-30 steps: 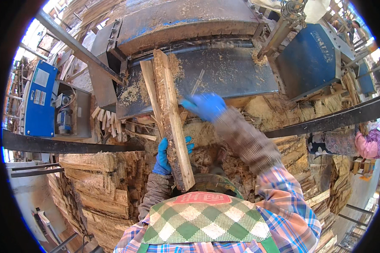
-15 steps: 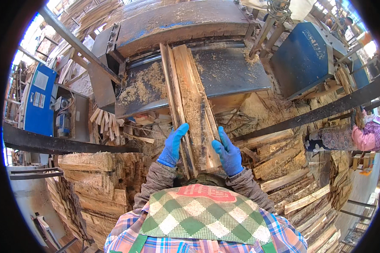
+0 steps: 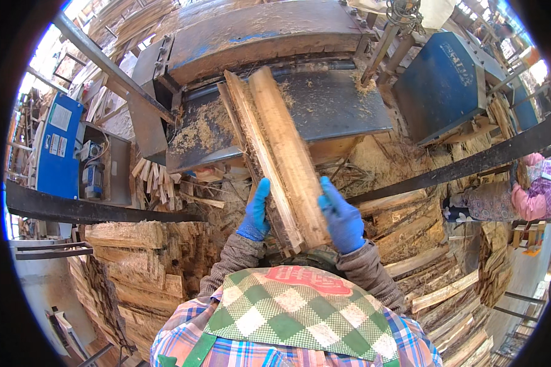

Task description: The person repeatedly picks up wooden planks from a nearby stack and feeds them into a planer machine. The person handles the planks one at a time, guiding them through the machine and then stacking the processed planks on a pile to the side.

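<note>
Rough wooden boards lie together in front of me, far ends over a dark metal machine bed (image 3: 337, 110), near ends by my apron. The broad board (image 3: 291, 153) on the right shows a pale face. Beside it on the left are narrower boards (image 3: 260, 153) with darker edges. My left hand (image 3: 255, 211), in a blue glove, grips the left side of the boards near their close end. My right hand (image 3: 343, 220), gloved in blue too and slightly blurred, holds the broad board's right edge. Its fingertips curl partly out of sight behind the wood.
Sawdust (image 3: 208, 131) covers part of the bed, below a heavy steel housing (image 3: 257, 49). A blue guard (image 3: 438, 88) stands right, a blue control box (image 3: 58, 144) left. Stacked planks (image 3: 131, 263) flank me, and black rails (image 3: 98, 209) cross both sides. Another person (image 3: 536, 189) is far right.
The broad board has turned over, from a sawdust-covered, dark-streaked face to a cleaner pale one. The boards' far ends have shifted left. My right hand has moved slightly right.
</note>
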A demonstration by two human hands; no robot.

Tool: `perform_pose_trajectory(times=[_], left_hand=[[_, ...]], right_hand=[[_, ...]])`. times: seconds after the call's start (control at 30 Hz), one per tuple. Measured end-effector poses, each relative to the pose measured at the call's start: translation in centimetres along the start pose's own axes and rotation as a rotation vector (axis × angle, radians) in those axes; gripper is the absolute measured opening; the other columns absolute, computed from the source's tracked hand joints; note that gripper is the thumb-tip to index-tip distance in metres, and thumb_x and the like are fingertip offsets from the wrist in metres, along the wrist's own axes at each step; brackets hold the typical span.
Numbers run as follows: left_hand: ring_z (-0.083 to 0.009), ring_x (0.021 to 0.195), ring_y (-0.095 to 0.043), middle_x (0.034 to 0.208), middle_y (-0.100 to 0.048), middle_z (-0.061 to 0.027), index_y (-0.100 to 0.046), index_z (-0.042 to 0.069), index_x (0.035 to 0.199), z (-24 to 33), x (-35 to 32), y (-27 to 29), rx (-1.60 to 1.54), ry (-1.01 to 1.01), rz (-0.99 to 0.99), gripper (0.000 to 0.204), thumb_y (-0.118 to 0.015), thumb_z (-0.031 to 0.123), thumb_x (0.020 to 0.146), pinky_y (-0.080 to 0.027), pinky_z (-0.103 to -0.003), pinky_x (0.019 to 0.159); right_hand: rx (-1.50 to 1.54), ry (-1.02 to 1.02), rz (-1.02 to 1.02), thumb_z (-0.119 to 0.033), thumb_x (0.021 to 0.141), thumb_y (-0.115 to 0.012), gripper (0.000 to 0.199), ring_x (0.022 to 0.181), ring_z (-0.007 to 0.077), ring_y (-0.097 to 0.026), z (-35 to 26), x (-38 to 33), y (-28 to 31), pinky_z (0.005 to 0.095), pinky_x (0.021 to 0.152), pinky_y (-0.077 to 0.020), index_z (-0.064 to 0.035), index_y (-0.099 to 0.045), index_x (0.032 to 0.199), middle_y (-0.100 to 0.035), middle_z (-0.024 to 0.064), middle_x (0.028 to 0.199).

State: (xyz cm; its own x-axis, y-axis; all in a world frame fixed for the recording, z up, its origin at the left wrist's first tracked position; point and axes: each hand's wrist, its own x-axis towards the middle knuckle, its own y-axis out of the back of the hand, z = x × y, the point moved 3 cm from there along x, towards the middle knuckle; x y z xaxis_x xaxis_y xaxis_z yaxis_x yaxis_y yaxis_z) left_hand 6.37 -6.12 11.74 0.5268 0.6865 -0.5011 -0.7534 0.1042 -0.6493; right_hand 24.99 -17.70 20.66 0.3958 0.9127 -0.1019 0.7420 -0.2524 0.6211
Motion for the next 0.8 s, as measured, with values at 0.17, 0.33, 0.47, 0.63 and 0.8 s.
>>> perform_pose_trajectory(times=[0.17,0.33,0.47,0.63,0.8], left_hand=[[-0.0355,0.128,-0.06,0.149,-0.053,-0.0208,-0.033,0.01,0.16,0.5,0.2,0.0,-0.103,0.02,-0.115,0.088,-0.059,0.065,0.096,-0.058,-0.05,0.101],[-0.0343,0.129,-0.06,0.147,-0.054,-0.02,-0.034,0.012,0.159,1.3,0.7,0.0,-0.142,0.013,-0.109,0.08,-0.058,0.06,0.099,-0.06,-0.049,0.101],[-0.0345,0.127,-0.061,0.147,-0.054,-0.02,-0.035,0.012,0.159,1.8,1.3,-0.4,-0.153,0.032,-0.102,0.075,-0.058,0.055,0.101,-0.059,-0.049,0.101],[-0.0383,0.134,-0.055,0.15,-0.051,-0.0221,-0.031,0.012,0.16,1.5,1.5,0.8,-0.157,0.052,-0.12,0.076,-0.057,0.054,0.102,-0.054,-0.053,0.109],[-0.0405,0.137,-0.051,0.15,-0.05,-0.0249,-0.032,0.009,0.16,1.6,2.0,1.4,-0.091,0.064,-0.195,0.075,-0.052,0.055,0.104,-0.05,-0.055,0.113]], right_hand=[[0.31,0.219,0.405,-0.014,0.105,-0.059,0.041,0.093,0.0156,-0.073,5.2,0.0,-2.9,0.0316,0.076,-0.0593,-0.0066,-0.058,0.145,-0.073,0.0151,0.126],[0.309,0.035,0.32,-0.026,0.106,-0.059,0.041,0.115,0.0227,-0.071,3.4,3.2,-1.5,0.034,0.092,-0.0585,-0.0005,-0.062,0.138,-0.068,0.0176,0.133],[0.296,0.04,0.305,-0.028,0.106,-0.06,0.043,0.117,0.0244,-0.07,4.1,4.1,-1.4,0.0359,0.093,-0.0581,-0.0015,-0.061,0.14,-0.068,0.0175,0.133],[0.232,0.051,0.336,-0.022,0.104,-0.062,0.039,0.119,0.0245,-0.067,4.7,6.5,-2.7,0.0355,0.094,-0.0567,-0.0019,-0.064,0.138,-0.067,0.0192,0.135],[-0.103,0.082,0.456,-0.018,0.103,-0.062,0.036,0.089,0.0267,-0.067,2.8,14.9,-2.6,0.037,0.076,-0.057,-0.0067,-0.065,0.137,-0.067,0.0154,0.106]])
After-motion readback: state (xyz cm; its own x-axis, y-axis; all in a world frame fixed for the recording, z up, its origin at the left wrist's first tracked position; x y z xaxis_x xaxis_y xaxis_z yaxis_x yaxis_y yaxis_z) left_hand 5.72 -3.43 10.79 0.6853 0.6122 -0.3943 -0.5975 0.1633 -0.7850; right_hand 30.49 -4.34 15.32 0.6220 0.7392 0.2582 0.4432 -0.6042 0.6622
